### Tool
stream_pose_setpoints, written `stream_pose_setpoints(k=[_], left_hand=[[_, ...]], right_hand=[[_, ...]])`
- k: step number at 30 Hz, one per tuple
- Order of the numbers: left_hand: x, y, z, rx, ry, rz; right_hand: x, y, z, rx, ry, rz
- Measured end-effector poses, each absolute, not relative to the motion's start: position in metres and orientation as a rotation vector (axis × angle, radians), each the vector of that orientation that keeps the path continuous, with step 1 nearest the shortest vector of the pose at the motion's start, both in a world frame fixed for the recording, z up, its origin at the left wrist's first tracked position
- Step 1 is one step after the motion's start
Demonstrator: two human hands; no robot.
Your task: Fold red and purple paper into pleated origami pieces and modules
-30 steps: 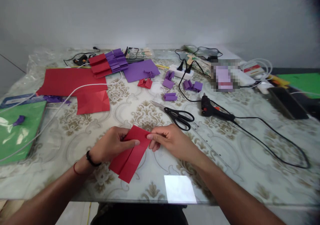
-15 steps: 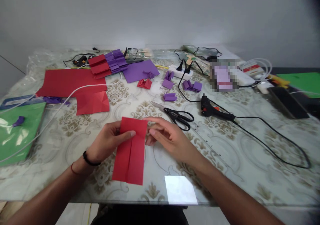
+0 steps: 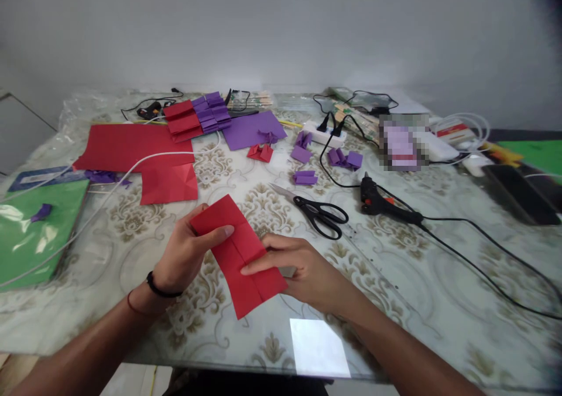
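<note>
Both my hands hold a folded red paper rectangle [image 3: 239, 255] just above the near middle of the patterned table [image 3: 417, 279]. It has two flaps meeting along a centre seam and lies tilted, its far end to the left. My left hand [image 3: 187, 255] grips that far left end, thumb on top. My right hand [image 3: 302, 270] holds the near right end, its thumb pressed on the paper and its fingers curled under. Black scissors [image 3: 320, 211] lie just beyond my right hand.
A black glue gun [image 3: 386, 205] with a long cord lies to the right. Red sheets [image 3: 132, 147], a purple sheet [image 3: 252, 129], folded red and purple pieces [image 3: 197, 115] and a white power strip [image 3: 327, 132] sit farther back. A green packet [image 3: 30, 232] lies at the left.
The red paper has turned from upright to tilted left. My right hand moved from its top edge down to its near right end and took hold.
</note>
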State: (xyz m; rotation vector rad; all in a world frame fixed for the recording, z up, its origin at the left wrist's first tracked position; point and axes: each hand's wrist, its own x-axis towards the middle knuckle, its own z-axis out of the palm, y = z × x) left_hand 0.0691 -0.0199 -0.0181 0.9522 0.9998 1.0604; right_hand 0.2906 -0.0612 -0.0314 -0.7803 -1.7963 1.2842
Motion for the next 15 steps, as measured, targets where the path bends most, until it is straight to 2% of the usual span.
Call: stream_pose_setpoints(k=[7,11,15], left_hand=[[0.056,-0.014,-0.018,1.176,1.028,0.799],[0.056,-0.016,-0.017,1.268,1.009,0.608],[0.06,-0.024,-0.017,1.463,1.074,0.567]], right_hand=[[0.302,-0.057,-0.021,-0.812,-1.782,1.28],[0.305,-0.056,-0.017,-0.975,-1.786,1.299],[0.3,-0.058,-0.017,-1.184,-1.606,1.436]])
